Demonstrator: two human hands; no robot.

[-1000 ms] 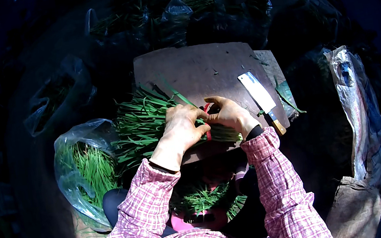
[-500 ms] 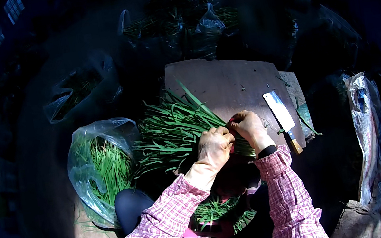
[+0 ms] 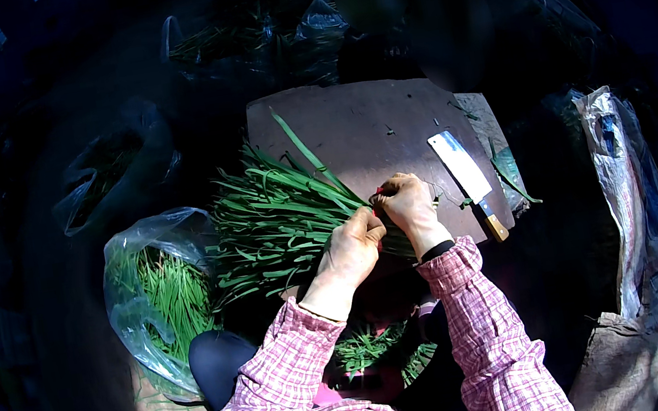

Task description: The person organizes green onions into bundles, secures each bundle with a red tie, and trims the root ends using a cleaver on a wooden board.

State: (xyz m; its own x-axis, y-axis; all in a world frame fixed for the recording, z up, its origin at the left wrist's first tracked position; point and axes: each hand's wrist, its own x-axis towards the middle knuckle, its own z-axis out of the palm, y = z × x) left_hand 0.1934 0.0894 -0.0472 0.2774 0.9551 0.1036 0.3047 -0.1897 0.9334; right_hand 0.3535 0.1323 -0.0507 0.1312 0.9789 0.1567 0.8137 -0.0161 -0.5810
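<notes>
A large bunch of long, flat green leaves that look like garlic chives [image 3: 280,221] lies across the near left part of a brown board, leaf tips fanned to the left. At its stem end my left hand [image 3: 352,246] is closed in a pinch on a thin red tie [image 3: 374,211]. Close against it, my right hand [image 3: 409,209] pinches the same red tie with bent fingers. How the tie runs round the stems is hidden by my hands. A cleaver [image 3: 461,169] with a wooden handle rests on the board, right of my right hand.
The brown board [image 3: 383,112] has a paler piece [image 3: 486,118] at its right edge. On the left stands a clear plastic bag [image 3: 127,304] of green stalks. More cut greens [image 3: 367,348] lie below my forearms. A whitish sack [image 3: 616,205] is at the far right.
My hands are still at the stem end, with the left fingers now turned more upward and pinched on the red tie. The whole view has shifted, moving the scene up and left.
</notes>
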